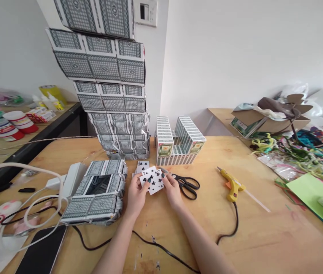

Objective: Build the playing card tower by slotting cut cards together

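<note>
Two face-up club cards overlap between my hands. My left hand [138,192] pinches the left playing card [148,177], thumb on its face. The right playing card [156,182] is gripped at its upper right by my right hand [172,189]. Just behind them, another club card [143,165] lies on the table. Black-handled scissors [188,186] rest right of my right hand, their blades partly hidden. To the left sits a flat structure of patterned cards [100,207] with a square opening.
A tall stack of card blocks [131,72] rises behind my left hand. Card boxes [164,133] stand at the back. A yellow glue gun [232,184] lies right, its black cable [237,222] trailing forward. A power strip [74,179] and phone [43,249] are left.
</note>
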A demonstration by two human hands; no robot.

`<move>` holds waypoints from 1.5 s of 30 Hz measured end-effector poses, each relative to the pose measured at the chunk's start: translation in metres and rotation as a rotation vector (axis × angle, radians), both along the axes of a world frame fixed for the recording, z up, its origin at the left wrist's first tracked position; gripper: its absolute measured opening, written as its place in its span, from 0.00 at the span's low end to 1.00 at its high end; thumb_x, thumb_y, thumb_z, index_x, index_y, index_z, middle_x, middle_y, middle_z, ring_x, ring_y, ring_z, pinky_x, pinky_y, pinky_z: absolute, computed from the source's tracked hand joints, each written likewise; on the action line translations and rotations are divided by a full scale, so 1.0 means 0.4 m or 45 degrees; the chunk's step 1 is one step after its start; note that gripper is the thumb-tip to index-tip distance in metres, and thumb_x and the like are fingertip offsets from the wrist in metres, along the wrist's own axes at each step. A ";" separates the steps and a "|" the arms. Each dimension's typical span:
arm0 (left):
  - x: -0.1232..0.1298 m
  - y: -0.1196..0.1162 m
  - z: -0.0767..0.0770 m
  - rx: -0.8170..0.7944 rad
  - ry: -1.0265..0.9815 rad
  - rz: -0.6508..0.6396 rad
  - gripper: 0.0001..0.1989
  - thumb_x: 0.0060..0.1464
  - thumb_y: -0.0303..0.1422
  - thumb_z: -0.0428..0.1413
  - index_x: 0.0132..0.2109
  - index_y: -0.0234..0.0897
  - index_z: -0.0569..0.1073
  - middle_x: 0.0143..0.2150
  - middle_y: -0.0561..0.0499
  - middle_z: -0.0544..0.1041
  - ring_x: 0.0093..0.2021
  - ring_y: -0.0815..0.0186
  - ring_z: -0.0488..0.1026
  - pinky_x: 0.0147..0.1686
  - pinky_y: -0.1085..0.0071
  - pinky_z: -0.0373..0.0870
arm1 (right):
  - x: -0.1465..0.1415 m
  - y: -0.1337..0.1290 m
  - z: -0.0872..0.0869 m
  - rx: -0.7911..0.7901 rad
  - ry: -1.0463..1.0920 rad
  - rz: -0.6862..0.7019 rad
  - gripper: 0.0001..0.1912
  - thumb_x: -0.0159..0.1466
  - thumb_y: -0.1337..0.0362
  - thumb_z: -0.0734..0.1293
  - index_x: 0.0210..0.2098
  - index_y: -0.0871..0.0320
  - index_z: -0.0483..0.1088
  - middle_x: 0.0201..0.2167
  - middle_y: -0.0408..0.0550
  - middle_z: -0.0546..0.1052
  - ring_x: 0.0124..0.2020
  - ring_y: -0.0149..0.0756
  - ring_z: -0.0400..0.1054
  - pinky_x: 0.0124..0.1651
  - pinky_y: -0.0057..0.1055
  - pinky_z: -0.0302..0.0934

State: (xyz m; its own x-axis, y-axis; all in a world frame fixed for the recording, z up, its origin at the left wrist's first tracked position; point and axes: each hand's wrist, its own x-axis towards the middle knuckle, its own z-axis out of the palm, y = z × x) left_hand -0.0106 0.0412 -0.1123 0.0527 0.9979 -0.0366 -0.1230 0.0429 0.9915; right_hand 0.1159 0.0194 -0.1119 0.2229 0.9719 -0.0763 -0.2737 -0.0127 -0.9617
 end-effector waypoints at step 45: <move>-0.018 0.022 -0.020 0.000 0.258 -0.057 0.15 0.46 0.39 0.54 0.38 0.33 0.73 0.33 0.47 0.78 0.33 0.61 0.74 0.31 0.69 0.71 | 0.018 0.009 -0.017 -0.017 -0.164 -0.007 0.16 0.51 0.51 0.66 0.26 0.59 0.70 0.26 0.49 0.77 0.27 0.41 0.70 0.32 0.34 0.63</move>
State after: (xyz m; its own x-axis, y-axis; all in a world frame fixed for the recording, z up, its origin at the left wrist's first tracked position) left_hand -0.0179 0.0501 -0.1204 0.0884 0.9948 -0.0509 0.0808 0.0438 0.9958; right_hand 0.1232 0.0232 -0.1189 0.2367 0.9698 -0.0596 -0.1484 -0.0246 -0.9886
